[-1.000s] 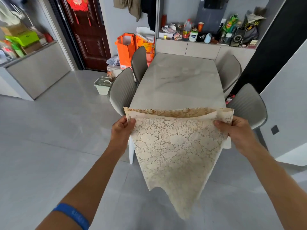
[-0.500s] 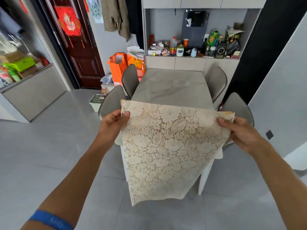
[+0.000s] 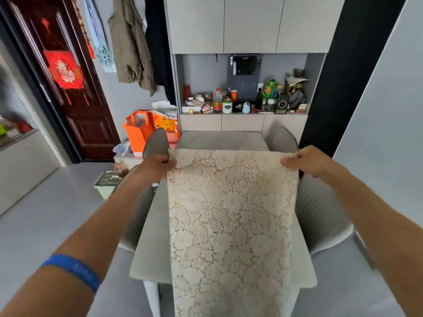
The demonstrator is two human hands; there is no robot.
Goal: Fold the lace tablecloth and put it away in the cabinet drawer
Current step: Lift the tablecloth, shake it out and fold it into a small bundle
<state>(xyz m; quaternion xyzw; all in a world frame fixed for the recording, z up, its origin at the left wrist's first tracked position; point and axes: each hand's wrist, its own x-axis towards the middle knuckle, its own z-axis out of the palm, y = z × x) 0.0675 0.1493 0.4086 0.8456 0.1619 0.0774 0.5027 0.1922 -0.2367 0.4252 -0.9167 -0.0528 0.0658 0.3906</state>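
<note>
The cream lace tablecloth (image 3: 231, 216), folded to a long panel, hangs stretched between my hands above the grey dining table (image 3: 151, 243). My left hand (image 3: 155, 164) grips its top left corner. My right hand (image 3: 306, 161) pinches the top right corner. The cloth's lower end runs past the table's near edge and out of the frame's bottom. Behind the table stands the grey cabinet (image 3: 242, 122) with flat drawer fronts below a cluttered open shelf.
Grey chairs stand at the table's left (image 3: 155, 143) and right (image 3: 320, 209). Orange bags (image 3: 137, 129) sit on the floor by the dark red door (image 3: 75, 99). Jackets (image 3: 132, 42) hang on the wall. Bottles and jars (image 3: 219, 101) crowd the shelf.
Both hands have risen and moved forward with the cloth, which now hangs flat and taut over the table. The view has tilted up toward the cabinet.
</note>
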